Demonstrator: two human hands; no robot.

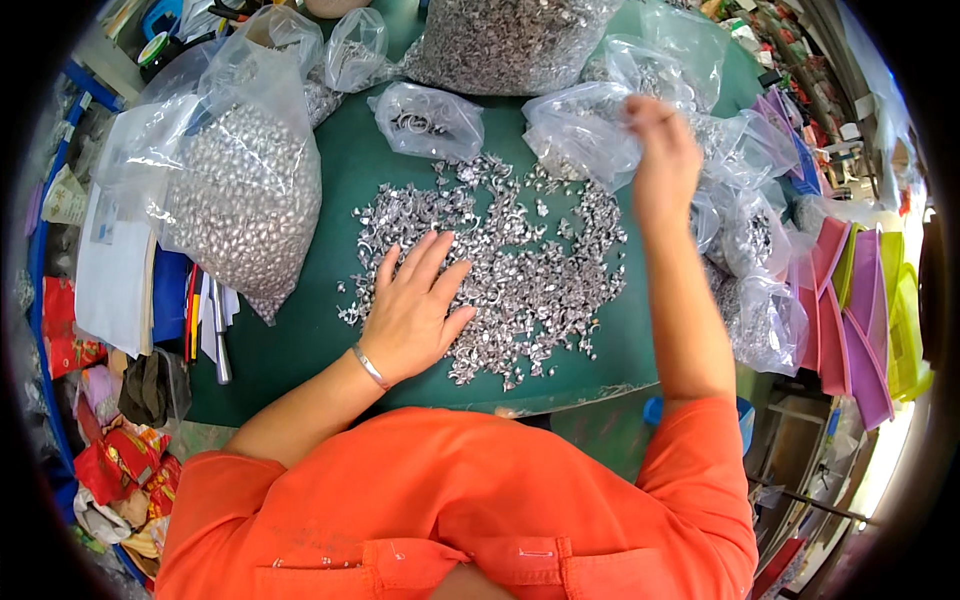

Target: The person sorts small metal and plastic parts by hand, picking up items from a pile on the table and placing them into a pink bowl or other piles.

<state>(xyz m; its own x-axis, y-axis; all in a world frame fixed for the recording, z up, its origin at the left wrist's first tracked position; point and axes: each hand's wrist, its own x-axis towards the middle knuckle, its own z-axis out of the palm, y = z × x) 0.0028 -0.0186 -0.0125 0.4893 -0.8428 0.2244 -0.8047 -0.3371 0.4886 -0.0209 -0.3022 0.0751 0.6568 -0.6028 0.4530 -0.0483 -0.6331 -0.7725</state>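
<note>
My left hand, a metal bracelet at its wrist, lies with fingers spread on a loose pile of small silvery metal pieces. Some of those pieces are curved like rings. My right hand is raised at the pile's far right, over the edge of a clear plastic bag. Its fingers are bent together and slightly blurred; whatever they may hold is hidden. Beyond the pile's far edge sits a small clear bag with a few ring-like pieces inside.
A big bag of silvery beads stands on the green table at left, beside papers and pens. A larger full bag is at the back. More part-filled bags and pink and purple plastic bins line the right.
</note>
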